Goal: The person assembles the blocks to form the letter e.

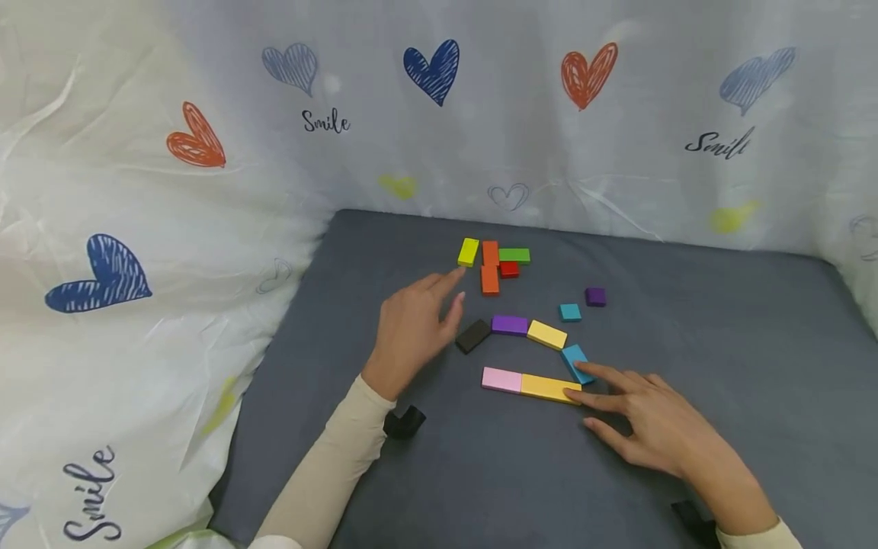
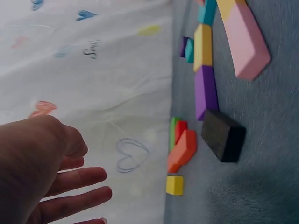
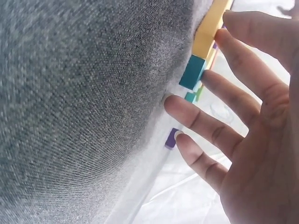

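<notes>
My right hand (image 1: 655, 419) has its fingers spread, one fingertip at the blue block (image 1: 575, 361) and another at the right end of the long yellow-orange block (image 1: 545, 386). That block lies end to end with a pink block (image 1: 501, 379). Above them a black block (image 1: 473, 335), a purple block (image 1: 510, 325) and a pale yellow block (image 1: 546, 334) curve toward the blue one. My left hand (image 1: 411, 328) hovers with fingers extended and nothing held, its index fingertip just below a bright yellow block (image 1: 469, 252). In the left wrist view its fingers show loosely straight.
Farther back, two orange blocks (image 1: 490, 280), a green block (image 1: 514, 256) and a red block (image 1: 509, 269) sit together. A small teal block (image 1: 569, 312) and a dark purple block (image 1: 595, 296) lie to the right. Grey cloth (image 1: 720, 343) covers the table, with a heart-printed curtain (image 1: 507, 114) behind.
</notes>
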Tool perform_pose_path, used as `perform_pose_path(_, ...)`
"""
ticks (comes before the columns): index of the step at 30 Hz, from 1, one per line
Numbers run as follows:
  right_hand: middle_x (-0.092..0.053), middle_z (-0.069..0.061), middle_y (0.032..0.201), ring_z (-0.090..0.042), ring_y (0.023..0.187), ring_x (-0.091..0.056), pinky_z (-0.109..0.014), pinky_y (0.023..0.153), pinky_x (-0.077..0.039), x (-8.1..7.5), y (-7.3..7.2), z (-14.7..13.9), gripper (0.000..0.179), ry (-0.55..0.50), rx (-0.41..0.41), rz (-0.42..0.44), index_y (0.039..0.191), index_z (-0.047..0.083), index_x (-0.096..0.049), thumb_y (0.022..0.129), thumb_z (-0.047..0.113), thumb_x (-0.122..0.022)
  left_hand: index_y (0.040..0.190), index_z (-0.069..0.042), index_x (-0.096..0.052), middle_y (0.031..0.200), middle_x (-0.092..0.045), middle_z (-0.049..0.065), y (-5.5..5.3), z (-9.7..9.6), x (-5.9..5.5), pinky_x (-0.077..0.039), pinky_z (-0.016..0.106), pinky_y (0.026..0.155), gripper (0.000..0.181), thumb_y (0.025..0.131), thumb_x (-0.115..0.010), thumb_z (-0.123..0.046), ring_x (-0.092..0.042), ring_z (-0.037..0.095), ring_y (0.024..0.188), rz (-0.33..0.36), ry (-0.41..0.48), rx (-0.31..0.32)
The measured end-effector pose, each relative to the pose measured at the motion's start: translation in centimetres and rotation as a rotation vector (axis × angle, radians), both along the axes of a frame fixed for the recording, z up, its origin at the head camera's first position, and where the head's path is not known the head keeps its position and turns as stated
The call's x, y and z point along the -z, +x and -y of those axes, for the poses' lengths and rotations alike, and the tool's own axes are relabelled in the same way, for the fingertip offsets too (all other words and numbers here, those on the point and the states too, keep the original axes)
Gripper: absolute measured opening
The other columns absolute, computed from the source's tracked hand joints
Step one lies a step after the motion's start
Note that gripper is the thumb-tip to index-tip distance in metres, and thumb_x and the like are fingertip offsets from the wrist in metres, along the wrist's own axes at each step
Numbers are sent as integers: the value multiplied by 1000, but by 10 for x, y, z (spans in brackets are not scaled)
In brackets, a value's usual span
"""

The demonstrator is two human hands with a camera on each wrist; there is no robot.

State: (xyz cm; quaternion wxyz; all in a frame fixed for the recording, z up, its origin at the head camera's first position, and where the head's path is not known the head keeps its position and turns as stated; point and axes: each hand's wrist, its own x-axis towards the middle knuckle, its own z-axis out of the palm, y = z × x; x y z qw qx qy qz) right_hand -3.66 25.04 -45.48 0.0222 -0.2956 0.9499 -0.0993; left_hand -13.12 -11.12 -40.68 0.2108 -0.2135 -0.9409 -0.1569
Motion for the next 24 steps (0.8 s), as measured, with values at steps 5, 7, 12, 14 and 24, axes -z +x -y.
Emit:
perform_pose_path(5, -49, 4, 161, -25, 127, -64, -56, 96, -50, 1, -1, -2, 48, -5, -9, -6, 143, 47, -64, 96, 47, -75, 133, -19, -74, 121, -76, 2, -34, -7, 4, -50, 31, 50, 34, 103, -66, -34, -68, 15, 74, 149, -11, 35)
perform_pose_path(7, -49, 5, 161, -24, 127, -64, -55, 95, -50, 1, -1, -3, 49, -6, -8, -5, 144, 47, -63, 96, 47, -76, 131, -19, -74, 125, -74, 2, -46, -12, 7, -55, 33, 57, 34, 103, -67, -35, -69, 16, 81, 234, -15, 54)
perform_pose_path(12, -49, 5, 161, -24, 127, -64, -54, 93, -50, 4, 2, -4, 50, -13, -2, -8, 144, 47, -63, 96, 46, -76, 139, -21, -68, 134, -68, 3, -77, -21, 18, -60, 42, 78, 42, 100, -70, -39, -68, 18, 97, 372, -77, 94)
perform_pose_path(14, -49, 5, 161, -23, 125, -64, -54, 93, -50, 5, 3, -5, 50, -14, 2, -10, 144, 47, -63, 96, 46, -77, 142, -21, -65, 137, -66, 3, -87, -24, 23, -60, 44, 84, 47, 100, -71, -40, -67, 18, 103, 401, -106, 113)
perform_pose_path(24, -44, 9, 165, -20, 125, -62, -54, 98, -49, 6, 5, -8, 52, 1, 22, 21, 148, 48, -58, 98, 49, -73, 146, -23, -61, 148, -60, 3, -114, -35, 39, -55, 47, 100, 62, 94, -77, -53, -62, 22, 127, 456, -220, 130)
